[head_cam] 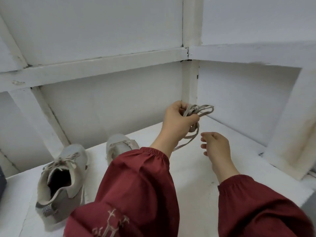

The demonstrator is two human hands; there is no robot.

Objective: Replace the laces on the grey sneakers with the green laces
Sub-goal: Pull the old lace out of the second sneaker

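1. The left hand (177, 120) is held above the back right corner of the white shelf (188, 168). Its fingers are curled round a loose bundle of the old beige lace (196, 112), and one tail hangs down below the wrist. Loops held this slackly could slip free or knot together.
2. The right hand (215, 144) hovers just beside that tail, fingers relaxed and slightly spread, holding nothing. If it tugs the tail while the left hand grips, the bundle probably tightens into a tangle.
3. The near sneaker (63, 177) stands by the shelf's left edge, still threaded with its beige lace. The red sleeve (136, 182) crosses just beside it, so a careless sweep of that arm could push the shoe over or off.
4. The far sneaker (119, 146) sits further back, partly hidden by the sleeve. I cannot tell whether it is fully unlaced, so an eyelet with lace left in it could go unnoticed.
5. No green laces are in view. Dropping the old lace somewhere awkward, then hunting for the new pair, risks muddling the two.
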